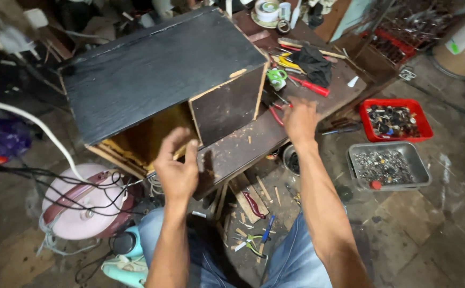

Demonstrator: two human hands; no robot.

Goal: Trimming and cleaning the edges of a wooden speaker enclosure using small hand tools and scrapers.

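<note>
Nearest, the left hand (178,169) hangs half-open and empty before the open front of the black wooden box (157,74), which lies tilted on the workbench (243,146). Farther out, the right hand (299,118) reaches over red-handled pliers (276,113), fingers hidden, grip unclear. This looks like fetching a tool; next calls for closing firmly on the handles
</note>
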